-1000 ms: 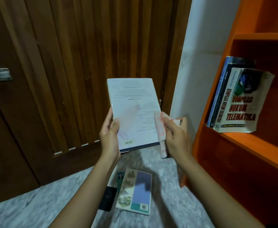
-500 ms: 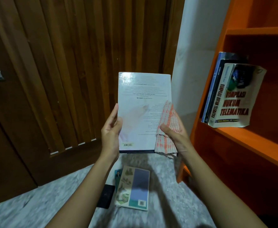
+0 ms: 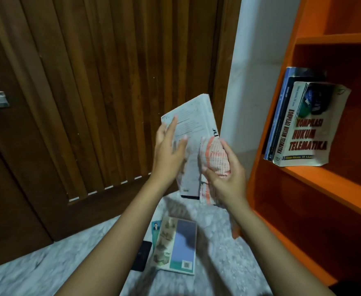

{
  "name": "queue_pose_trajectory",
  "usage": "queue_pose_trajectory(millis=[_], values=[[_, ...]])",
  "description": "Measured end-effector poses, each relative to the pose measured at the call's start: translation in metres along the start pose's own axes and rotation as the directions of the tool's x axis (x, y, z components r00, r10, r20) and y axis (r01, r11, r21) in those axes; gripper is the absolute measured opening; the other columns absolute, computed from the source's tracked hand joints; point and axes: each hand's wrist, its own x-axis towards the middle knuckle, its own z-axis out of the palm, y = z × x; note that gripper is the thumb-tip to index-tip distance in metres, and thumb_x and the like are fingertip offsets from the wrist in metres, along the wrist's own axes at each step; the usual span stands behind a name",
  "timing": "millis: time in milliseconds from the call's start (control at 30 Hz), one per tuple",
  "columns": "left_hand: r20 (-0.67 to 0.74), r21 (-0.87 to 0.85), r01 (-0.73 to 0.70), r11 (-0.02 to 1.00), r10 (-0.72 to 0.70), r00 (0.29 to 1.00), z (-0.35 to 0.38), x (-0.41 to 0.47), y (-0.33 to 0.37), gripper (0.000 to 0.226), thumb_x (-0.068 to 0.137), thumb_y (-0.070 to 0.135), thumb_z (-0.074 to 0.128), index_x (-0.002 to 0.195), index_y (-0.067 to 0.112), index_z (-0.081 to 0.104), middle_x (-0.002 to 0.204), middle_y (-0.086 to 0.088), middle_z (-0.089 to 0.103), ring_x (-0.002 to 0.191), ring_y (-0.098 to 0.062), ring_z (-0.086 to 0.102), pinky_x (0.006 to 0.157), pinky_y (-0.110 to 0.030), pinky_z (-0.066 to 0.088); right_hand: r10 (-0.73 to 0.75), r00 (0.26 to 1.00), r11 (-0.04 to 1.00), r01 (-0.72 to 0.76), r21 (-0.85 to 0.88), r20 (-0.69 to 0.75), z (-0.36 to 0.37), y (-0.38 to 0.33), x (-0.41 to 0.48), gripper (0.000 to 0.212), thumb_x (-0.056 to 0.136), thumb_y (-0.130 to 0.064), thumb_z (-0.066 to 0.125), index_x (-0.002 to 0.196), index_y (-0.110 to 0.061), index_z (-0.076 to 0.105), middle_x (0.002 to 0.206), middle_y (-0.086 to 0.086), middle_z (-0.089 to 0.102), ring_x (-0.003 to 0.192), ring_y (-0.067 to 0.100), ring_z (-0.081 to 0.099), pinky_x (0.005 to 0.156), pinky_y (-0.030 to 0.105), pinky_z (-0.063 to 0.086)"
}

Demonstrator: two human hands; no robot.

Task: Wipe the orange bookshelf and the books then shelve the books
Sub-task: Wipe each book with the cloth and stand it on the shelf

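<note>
Blur was noted round both hands. A white book (image 3: 193,122) was held up near the middle of the view, tilted, its top leaned toward 1 o'clock. The left hand (image 3: 166,154) was laid against its cover, fingers straight and spread wide. The right hand (image 3: 226,182) was curled round a checked cloth (image 3: 215,159), which was pressed to the book's 4 o'clock edge. The orange bookshelf (image 3: 303,174) was seen at 3 o'clock, with shelved books (image 3: 310,129) stood on one board. At 6 o'clock, floor books (image 3: 178,246) were lying flat beside a dark flat object (image 3: 142,255).
</note>
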Motion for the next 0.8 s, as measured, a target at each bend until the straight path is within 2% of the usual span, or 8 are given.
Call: queue_pose_trajectory(millis=[67,133,233,333,467,567,700,800], values=[[0.085,-0.023,0.005,1.000,-0.003,0.996,0.009,0.006,0.017,0.063,0.094,0.045,0.046,0.146,0.043,0.010,0.145,-0.003,0.033,0.117,-0.011,0.051,0.087,-0.027,0.054,-0.082,0.997,0.978,0.082,-0.190,0.010,0.004,0.003,-0.008,0.077,0.073,-0.015,0.075,0.138,-0.037,0.040,0.129,-0.009,0.055,0.113,0.012,0.055,0.089,0.032,0.050],[0.082,0.099,0.055,0.994,-0.063,0.995,0.017,0.007,0.025,0.074,0.089,0.059,0.044,0.143,0.049,-0.004,0.148,-0.004,0.031,0.126,-0.024,0.044,0.095,-0.038,0.044,-0.144,0.989,0.937,0.141,-0.320,0.016,0.008,0.004,-0.020,0.078,0.073,-0.013,0.075,0.140,-0.034,0.039,0.121,0.000,0.060,0.099,0.018,0.060,0.075,0.032,0.052],[0.014,0.236,0.108,0.966,-0.114,0.993,0.020,0.005,0.022,0.086,0.087,0.052,0.053,0.147,0.039,-0.007,0.150,-0.003,0.030,0.131,-0.025,0.036,0.092,-0.035,0.037,-0.150,0.986,0.901,0.166,-0.400,0.070,0.013,0.007,-0.036,0.078,0.077,-0.015,0.070,0.142,-0.036,0.033,0.115,0.003,0.059,0.090,0.020,0.061,0.065,0.032,0.054],[-0.073,0.243,0.183,0.953,-0.170,0.983,0.016,0.005,0.010,0.079,0.092,0.039,0.054,0.148,0.033,-0.001,0.141,-0.008,0.041,0.106,-0.018,0.054,0.069,-0.019,0.047,-0.141,0.978,0.882,0.196,-0.428,0.157,0.016,0.012,-0.045,0.076,0.079,-0.015,0.065,0.143,-0.038,0.030,0.114,0.004,0.056,0.087,0.019,0.060,0.060,0.033,0.055],[-0.171,0.294,0.287,0.912,-0.245,0.954,0.012,0.002,0.004,0.067,0.096,0.032,0.047,0.146,0.027,0.004,0.134,-0.012,0.045,0.098,-0.021,0.060,0.065,-0.025,0.052,-0.196,0.962,0.815,0.267,-0.514,0.190,0.023,0.014,-0.051,0.075,0.073,-0.019,0.066,0.141,-0.030,0.038,0.106,0.007,0.058,0.069,0.018,0.057,0.044,0.023,0.046],[-0.236,0.214,0.284,0.935,-0.233,0.943,0.002,0.000,0.007,0.057,0.097,0.026,0.045,0.144,0.022,0.013,0.121,-0.011,0.052,0.089,-0.019,0.060,0.067,-0.029,0.054,-0.317,0.919,0.667,0.392,-0.633,0.236,0.025,0.015,-0.049,0.077,0.066,-0.027,0.079,0.135,-0.021,0.047,0.095,0.009,0.060,0.057,0.018,0.057,0.041,0.014,0.030],[-0.286,0.013,0.235,0.972,-0.222,0.932,-0.009,0.002,0.007,0.047,0.097,0.020,0.045,0.140,0.020,0.024,0.107,-0.006,0.057,0.081,-0.015,0.065,0.065,-0.031,0.058,-0.474,0.834,0.504,0.521,-0.689,0.284,0.023,0.015,-0.038,0.065,0.075,-0.041,0.066,0.133,-0.023,0.043,0.092,0.011,0.062,0.054,0.022,0.060,0.036,0.025,0.041],[-0.306,-0.120,0.135,0.984,-0.166,0.938,-0.014,0.002,0.007,0.041,0.098,0.024,0.044,0.136,0.021,0.031,0.104,-0.001,0.062,0.079,-0.010,0.068,0.061,-0.025,0.058,-0.457,0.847,0.588,0.517,-0.622,0.272,0.020,0.011,-0.029,0.055,0.084,-0.056,0.047,0.131,-0.027,0.050,0.088,0.008,0.068,0.057,0.023,0.063,0.039,0.028,0.046]])
